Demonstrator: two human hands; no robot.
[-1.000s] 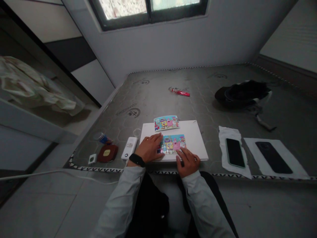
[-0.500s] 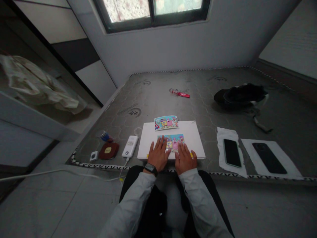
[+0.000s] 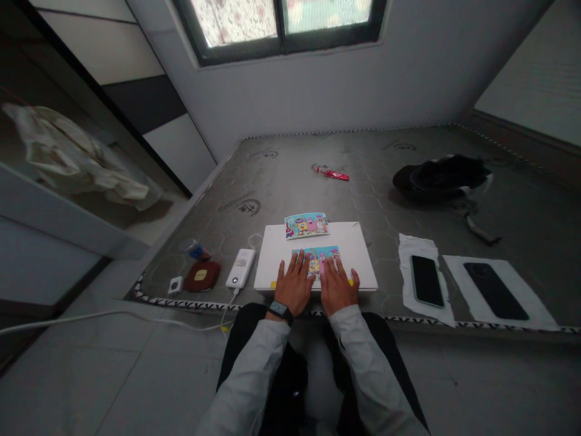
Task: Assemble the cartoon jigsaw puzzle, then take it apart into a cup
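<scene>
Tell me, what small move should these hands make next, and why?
Perhaps raise the left hand and right hand slightly: they cover parts of the lower cartoon picture, while the similar upper card lies uncovered, so the two can't be fully compared.

At lower centre, the left hand (image 3: 294,289) and the right hand (image 3: 338,290) lie flat, side by side, over a cartoon picture (image 3: 316,251) on a white box (image 3: 268,260). A similar card (image 3: 306,226) lies just above; two phones (image 3: 427,281) sit at lower right, a power bank (image 3: 241,268) left of centre.
</scene>
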